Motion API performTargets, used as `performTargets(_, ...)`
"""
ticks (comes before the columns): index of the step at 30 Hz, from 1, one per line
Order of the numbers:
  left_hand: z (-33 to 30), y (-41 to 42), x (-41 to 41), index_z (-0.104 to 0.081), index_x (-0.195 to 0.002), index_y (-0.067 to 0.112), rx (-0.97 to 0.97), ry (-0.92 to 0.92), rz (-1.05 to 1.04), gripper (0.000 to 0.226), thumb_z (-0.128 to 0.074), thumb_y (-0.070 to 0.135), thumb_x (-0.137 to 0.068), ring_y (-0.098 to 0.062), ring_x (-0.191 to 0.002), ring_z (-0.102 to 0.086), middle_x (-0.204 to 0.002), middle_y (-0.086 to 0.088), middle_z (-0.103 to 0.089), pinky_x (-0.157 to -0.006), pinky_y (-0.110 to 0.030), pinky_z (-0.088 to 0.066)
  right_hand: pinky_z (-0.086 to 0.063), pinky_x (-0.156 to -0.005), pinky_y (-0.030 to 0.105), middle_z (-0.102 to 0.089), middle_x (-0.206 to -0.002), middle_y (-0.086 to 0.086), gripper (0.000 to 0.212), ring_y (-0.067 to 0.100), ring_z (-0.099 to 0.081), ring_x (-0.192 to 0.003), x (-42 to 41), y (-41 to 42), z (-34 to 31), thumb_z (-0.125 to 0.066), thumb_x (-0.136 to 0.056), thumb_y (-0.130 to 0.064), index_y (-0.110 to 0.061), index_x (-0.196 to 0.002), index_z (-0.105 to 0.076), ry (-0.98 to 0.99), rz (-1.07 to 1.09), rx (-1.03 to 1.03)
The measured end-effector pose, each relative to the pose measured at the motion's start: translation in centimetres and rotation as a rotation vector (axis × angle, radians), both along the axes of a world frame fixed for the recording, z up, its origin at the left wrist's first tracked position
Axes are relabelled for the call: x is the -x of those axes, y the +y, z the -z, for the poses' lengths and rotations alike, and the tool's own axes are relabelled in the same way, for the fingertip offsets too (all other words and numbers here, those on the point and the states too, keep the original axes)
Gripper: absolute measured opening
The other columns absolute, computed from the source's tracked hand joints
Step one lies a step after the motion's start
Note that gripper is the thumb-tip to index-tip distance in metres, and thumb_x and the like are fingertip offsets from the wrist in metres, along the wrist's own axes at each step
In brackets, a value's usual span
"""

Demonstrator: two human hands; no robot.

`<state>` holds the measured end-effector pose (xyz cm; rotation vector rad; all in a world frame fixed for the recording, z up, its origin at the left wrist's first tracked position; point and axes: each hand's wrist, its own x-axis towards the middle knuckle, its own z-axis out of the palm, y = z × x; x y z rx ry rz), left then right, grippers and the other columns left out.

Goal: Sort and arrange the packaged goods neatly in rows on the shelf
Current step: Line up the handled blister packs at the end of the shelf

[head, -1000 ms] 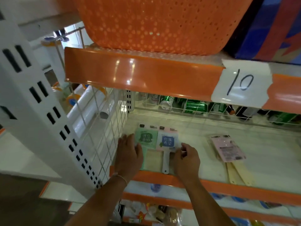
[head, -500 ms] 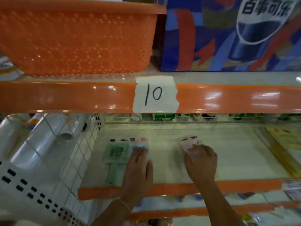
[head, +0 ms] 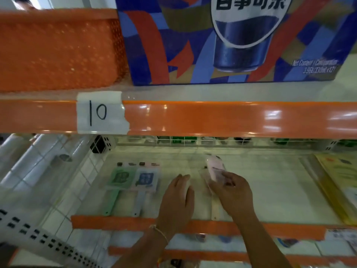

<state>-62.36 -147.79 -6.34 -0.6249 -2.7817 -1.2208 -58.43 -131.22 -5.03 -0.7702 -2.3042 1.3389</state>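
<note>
While the right hand (head: pixel 230 192) grips it, the pink packet (head: pixel 215 169) (clear-wrapped) tilts.

Both my forearms reach forward, side by side. Left hand (head: pixel 178 198): palm down, fingers straight and together. Right hand (head: pixel 231 192): fingers curled, pinching a pack (head: pixel 215 169). Thin bracelet (head: pixel 160 232) on left wrist.

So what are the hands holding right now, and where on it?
The right hand grips the pink packaged item at its near, lower end, lifting it tilted off the shelf. The left hand holds nothing, lying flat on the shelf.
</note>
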Motion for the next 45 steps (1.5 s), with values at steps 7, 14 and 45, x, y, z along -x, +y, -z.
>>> performTargets(7, -3.1, -0.1, 1.8, -0.065, -0.083, 0.024, -0.322, -0.284, -0.078, 0.027, -0.048, 0.037, -0.099, -0.015, -0.085, -0.058, -0.081, 0.007, -0.062, -0.074, -0.022, -0.044, -0.054, -0.083, 0.052, -0.069, -0.098, 0.020, 0.031, 0.043, -0.067, -0.098, -0.6, -3.3, -3.0, -0.056, -0.092, -0.028, -0.003, -0.108, -0.065, 0.140, -0.095, 1.333)
performTargets(14, -3.7, -3.8, 3.9, -0.055, -0.066, 0.022, -0.365, -0.364, -0.259, 0.030, -0.055, 0.031, -0.095, -0.013, -0.068, -0.053, -0.067, 0.004, -0.055, -0.058, -0.024, -0.036, -0.055, -0.072, 0.041, -0.073, -0.087, 0.016, 0.016, 0.028, -0.069, -0.082, 0.3, -7.4, -2.2, -0.053, -0.097, -0.012, -0.010, -0.105, -0.067, 0.124, -0.157, 0.878)
performTargets(45, 4.9, -22.2, 10.2, -0.049, -0.124, 0.014, 0.029, -0.028, -0.221, 0.038, -0.035, 0.040, -0.100, -0.019, -0.100, -0.056, -0.106, 0.001, -0.052, -0.081, -0.031, -0.048, -0.040, -0.096, 0.040, -0.054, -0.120, 0.013, 0.048, 0.033, -0.044, -0.116, 4.9, -14.0, 5.0, -0.054, -0.091, -0.038, -0.020, -0.135, -0.052, -0.343, 0.020, -0.476)
